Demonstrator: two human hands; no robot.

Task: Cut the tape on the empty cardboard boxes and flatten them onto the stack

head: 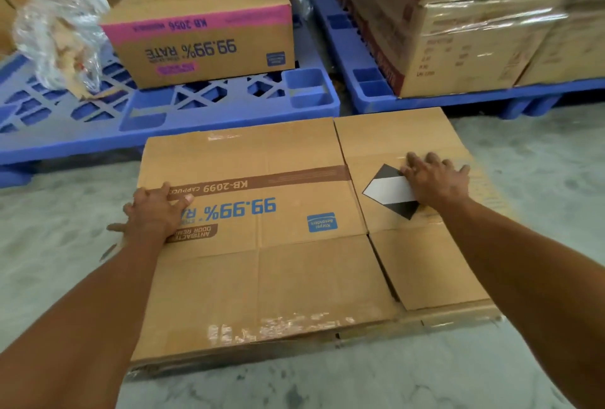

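A flattened cardboard box (294, 277) printed "99.99%" lies on top of a low stack of flattened boxes (458, 318) on the floor. My left hand (154, 215) rests on its left edge, thumb lying on the brown printed band and fingers reaching past the edge. A thin pale thing (108, 252) shows just under that hand; I cannot tell what it is. My right hand (435, 179) presses flat with spread fingers on the right panel, partly over a black and white diamond label (386, 192). Torn tape remains along the near edge (278, 326).
An assembled box with a pink band (203, 31) stands on a blue plastic pallet (196, 107) ahead. Crumpled clear plastic wrap (59, 15) hangs at the upper left. A second blue pallet (425, 100) at the right carries shrink-wrapped cartons (474, 25). Grey concrete floor surrounds the stack.
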